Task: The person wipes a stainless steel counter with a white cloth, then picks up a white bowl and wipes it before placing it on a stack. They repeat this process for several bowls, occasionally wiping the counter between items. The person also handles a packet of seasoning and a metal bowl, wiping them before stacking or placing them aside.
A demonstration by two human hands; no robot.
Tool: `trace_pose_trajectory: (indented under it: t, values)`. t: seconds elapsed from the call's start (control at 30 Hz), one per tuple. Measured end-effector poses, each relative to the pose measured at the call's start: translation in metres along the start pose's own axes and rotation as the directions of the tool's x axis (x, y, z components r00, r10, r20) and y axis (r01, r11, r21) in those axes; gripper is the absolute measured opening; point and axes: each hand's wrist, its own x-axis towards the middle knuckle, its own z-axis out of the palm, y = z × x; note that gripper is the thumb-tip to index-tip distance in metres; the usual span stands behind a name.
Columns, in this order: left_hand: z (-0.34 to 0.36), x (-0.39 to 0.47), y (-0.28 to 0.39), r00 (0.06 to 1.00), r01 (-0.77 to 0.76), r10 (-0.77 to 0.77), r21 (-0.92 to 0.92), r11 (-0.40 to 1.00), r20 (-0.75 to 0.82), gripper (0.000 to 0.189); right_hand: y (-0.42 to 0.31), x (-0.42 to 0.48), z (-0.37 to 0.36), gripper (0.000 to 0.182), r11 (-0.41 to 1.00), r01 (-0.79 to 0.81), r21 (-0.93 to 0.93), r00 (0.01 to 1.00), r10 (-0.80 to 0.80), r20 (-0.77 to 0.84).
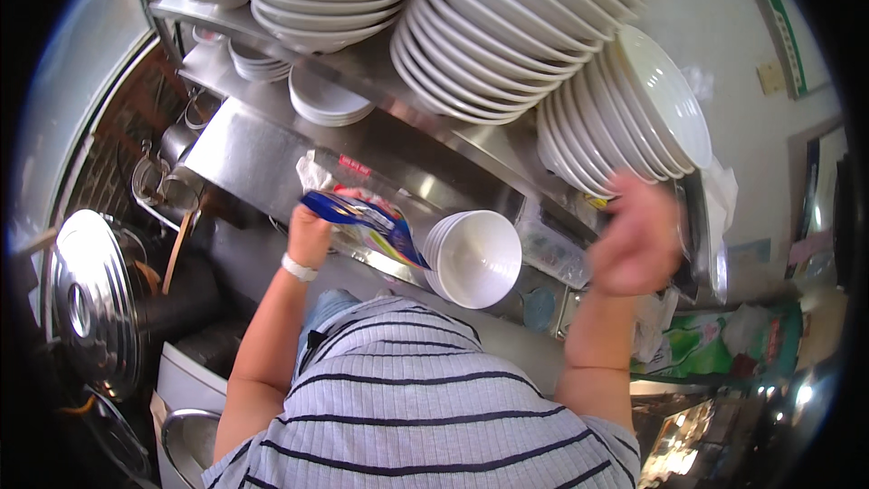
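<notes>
My left hand (309, 238), with a white band at the wrist, grips a blue printed plastic pouch (373, 223) by its left end. The pouch is tilted, and its right tip overlaps the edge of a short stack of white bowls (481, 259) lying with the open side towards me. Raised on the right, my right hand (635, 238) is blurred by motion. It appears just below a tall stack of large white bowls (652, 102); whether it touches them or has anything in its fingers cannot be made out.
Stacks of white bowls (502, 34) fill the steel shelf (475, 139) above the counter. Smaller white dishes (329, 98) sit on a lower shelf. A clear plastic container (553, 244) stands beyond the short stack. To the left are a large round metal lid (91, 305) and a wooden handle (178, 251).
</notes>
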Motion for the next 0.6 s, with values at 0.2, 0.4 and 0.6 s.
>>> trace_pose_trajectory:
  t: [0.2, 0.4, 0.6]
  values:
    - [-0.064, -0.003, 0.047, 0.923, -0.332, 0.227, -0.347, 0.877, -0.310, 0.017, -0.049, -0.121, 0.153, 0.017, 0.846, -0.374, 0.379, 0.693, -0.016, 0.720]
    - [-0.125, 0.019, 0.014, 0.643, -0.341, 0.185, -0.062, 0.938, -0.744, 0.019, -0.105, -0.176, 0.295, 0.021, 0.760, -0.649, 0.038, 0.299, 0.209, 0.931]
    - [-0.123, 0.037, -0.024, 0.541, -0.165, -0.053, -0.168, 0.972, -0.839, 0.024, -0.133, -0.223, 0.359, 0.018, 0.704, -0.709, -0.026, 0.378, 0.412, 0.829]
